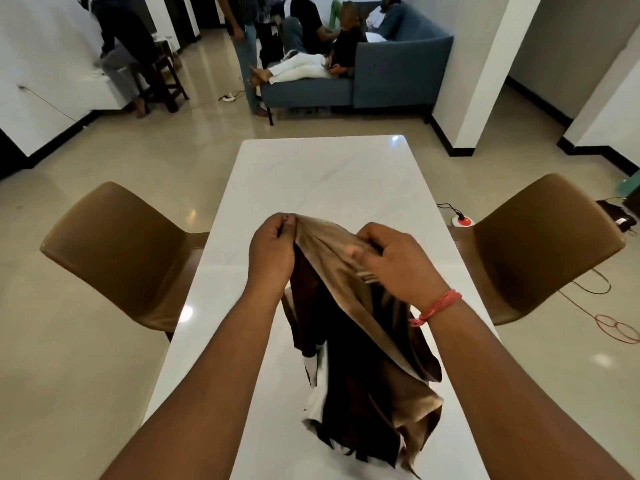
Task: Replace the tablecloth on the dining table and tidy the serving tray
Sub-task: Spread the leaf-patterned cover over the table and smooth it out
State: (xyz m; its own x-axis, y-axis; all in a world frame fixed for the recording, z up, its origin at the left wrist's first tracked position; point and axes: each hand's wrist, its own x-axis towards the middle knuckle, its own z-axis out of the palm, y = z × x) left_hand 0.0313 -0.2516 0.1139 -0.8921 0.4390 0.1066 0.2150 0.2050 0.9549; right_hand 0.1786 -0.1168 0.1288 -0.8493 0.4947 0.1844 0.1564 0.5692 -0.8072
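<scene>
A tan and dark brown tablecloth (367,368) hangs bunched over the bare white marble dining table (325,181). My left hand (272,251) pinches the cloth's upper edge at its left end. About a hand's width to the right, my right hand (394,261) grips the same edge, fingers curled into the fabric and slightly blurred. The cloth's lower folds trail down onto the table's near half. No serving tray shows in the head view.
A brown chair (117,251) stands at the table's left side and another brown chair (540,244) at its right. Cables and a red plug (464,220) lie on the floor to the right. Several people sit and stand around a blue sofa (391,77) beyond the table.
</scene>
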